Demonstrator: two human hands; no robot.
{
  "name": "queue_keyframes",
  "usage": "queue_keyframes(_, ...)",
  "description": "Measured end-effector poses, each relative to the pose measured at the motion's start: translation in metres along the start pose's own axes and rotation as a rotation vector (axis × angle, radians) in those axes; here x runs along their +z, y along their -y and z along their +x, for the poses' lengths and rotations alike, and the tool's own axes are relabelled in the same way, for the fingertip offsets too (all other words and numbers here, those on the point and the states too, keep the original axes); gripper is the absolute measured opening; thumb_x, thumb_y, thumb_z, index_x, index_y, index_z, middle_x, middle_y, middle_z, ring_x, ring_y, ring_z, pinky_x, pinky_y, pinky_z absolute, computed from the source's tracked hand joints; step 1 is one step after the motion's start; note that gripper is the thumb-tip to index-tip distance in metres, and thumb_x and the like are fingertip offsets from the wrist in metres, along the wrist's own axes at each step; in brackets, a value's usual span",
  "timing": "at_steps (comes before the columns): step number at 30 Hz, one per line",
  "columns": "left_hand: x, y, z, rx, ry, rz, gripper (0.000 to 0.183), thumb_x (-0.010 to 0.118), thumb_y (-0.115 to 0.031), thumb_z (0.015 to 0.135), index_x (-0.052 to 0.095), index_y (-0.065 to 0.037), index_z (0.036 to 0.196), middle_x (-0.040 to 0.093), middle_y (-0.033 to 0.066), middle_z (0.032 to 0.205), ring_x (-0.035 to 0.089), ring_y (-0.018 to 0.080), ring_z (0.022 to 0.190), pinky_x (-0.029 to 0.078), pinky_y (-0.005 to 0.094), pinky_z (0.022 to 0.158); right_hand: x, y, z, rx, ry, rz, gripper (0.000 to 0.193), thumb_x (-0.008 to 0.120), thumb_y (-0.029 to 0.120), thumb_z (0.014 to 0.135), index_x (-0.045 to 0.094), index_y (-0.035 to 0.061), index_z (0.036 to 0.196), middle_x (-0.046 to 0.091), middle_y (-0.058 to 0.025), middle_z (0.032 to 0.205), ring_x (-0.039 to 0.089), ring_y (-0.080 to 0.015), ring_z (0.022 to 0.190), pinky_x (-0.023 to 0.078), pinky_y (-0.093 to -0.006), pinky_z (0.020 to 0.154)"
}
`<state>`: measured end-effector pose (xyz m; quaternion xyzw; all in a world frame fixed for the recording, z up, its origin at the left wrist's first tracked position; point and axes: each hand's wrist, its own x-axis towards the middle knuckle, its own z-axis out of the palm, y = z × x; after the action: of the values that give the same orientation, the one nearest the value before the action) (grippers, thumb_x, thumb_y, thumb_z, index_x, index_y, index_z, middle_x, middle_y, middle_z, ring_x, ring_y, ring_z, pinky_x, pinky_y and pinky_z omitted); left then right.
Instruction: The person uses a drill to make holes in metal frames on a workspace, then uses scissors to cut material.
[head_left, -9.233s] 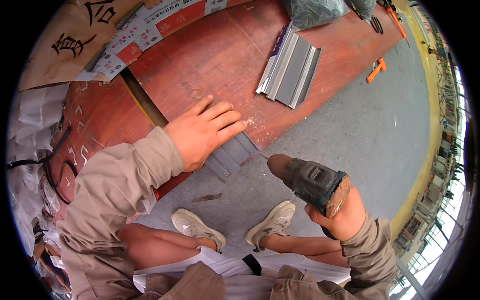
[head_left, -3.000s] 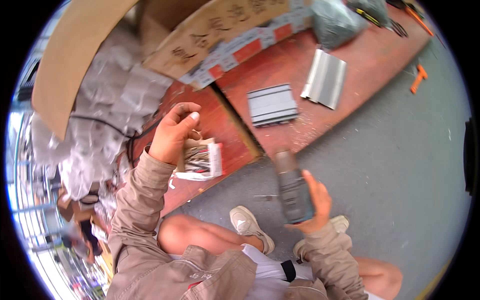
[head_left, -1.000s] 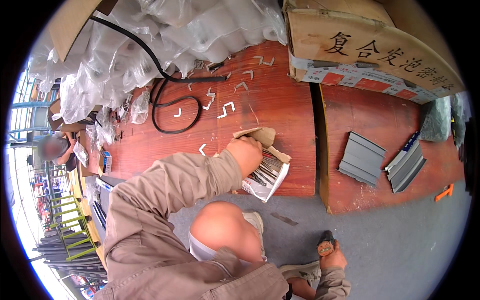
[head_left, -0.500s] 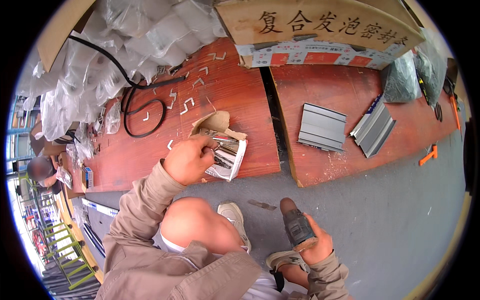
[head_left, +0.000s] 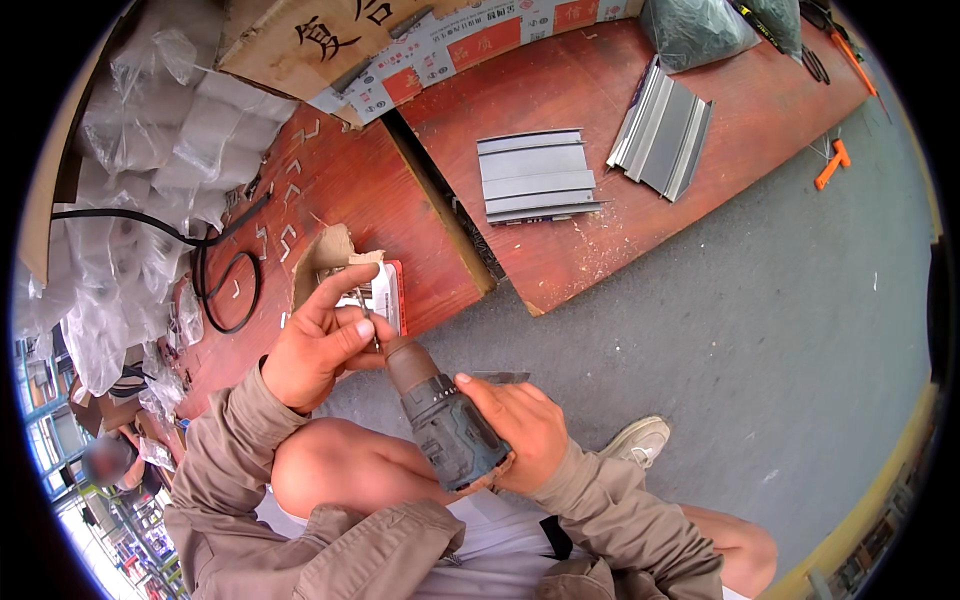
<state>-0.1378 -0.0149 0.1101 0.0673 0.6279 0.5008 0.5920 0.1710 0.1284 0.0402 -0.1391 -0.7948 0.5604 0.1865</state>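
In front of my body, my right hand is closed around a dark cordless drill, its brown chuck pointing up and to the left. My left hand pinches a thin drill bit between thumb and fingers, close to the tip of the chuck. Whether the bit touches the chuck I cannot tell. Just beyond the left hand, a small torn cardboard box lies on the red table, partly hidden by my fingers.
Two grey aluminium profile pieces lie on the right red tabletop. A black cable coils at the left near plastic-wrapped rolls. A large carton stands at the back. An orange tool is at the far right.
My left hand has come away from the small box with a drill bit. The right hand has brought the drill up and left to meet it. The view has turned rightward.
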Motion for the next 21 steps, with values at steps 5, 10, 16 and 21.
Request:
queue_keyframes(5, 0.013, -0.006, 0.004, -0.02, -0.121, -0.041, 0.044, 0.075, -0.014, 0.127, 0.056, -0.011, 0.166, 0.087, 0.0131, 0.131, 0.087, 0.025, 0.124, 0.075, 0.0423, 0.106, -0.001, 0.004, 0.003, 0.03, -0.011, 0.098, 0.105, 0.103, 0.038, 0.089, 0.062, -0.0008, 0.178, 0.086, -0.0208, 0.141, 0.084, -0.0386, 0.113, 0.063, -0.0484, 0.098)
queue_keyframes(10, 0.026, -0.004, 0.004, -0.009, -0.113, 0.024, 0.036, 0.075, -0.018, 0.127, 0.057, -0.011, 0.158, 0.087, 0.0115, 0.126, 0.087, 0.024, 0.112, 0.075, 0.0395, 0.099, 0.001, 0.003, 0.001, 0.029, 0.0, 0.054, 0.104, 0.101, 0.044, 0.093, 0.062, -0.0016, 0.178, 0.086, -0.0212, 0.142, 0.083, -0.0391, 0.111, 0.063, -0.0487, 0.097)
queue_keyframes(16, 0.06, -0.007, 0.01, -0.167, -0.246, -0.078, 0.024, 0.062, -0.027, 0.133, 0.06, -0.009, 0.15, 0.084, 0.0129, 0.125, 0.087, 0.0285, 0.108, 0.076, 0.049, 0.097, 0.013, -0.003, -0.002, -0.042, -0.023, 0.0, 0.111, 0.101, 0.045, 0.094, 0.055, -0.0054, 0.182, 0.085, -0.0216, 0.139, 0.083, -0.038, 0.112, 0.061, -0.0488, 0.098)
queue_keyframes(21, 0.063, 0.005, 0.023, -0.184, -0.337, -0.238, 0.025, 0.056, -0.03, 0.134, 0.063, -0.007, 0.14, 0.077, 0.0075, 0.11, 0.085, 0.0303, 0.101, 0.076, 0.0559, 0.097, 0.047, -0.003, -0.006, -0.011, -0.088, -0.024, 0.112, 0.098, 0.04, 0.097, 0.049, -0.0095, 0.184, 0.084, -0.0244, 0.142, 0.082, -0.0378, 0.112, 0.06, -0.0489, 0.1)
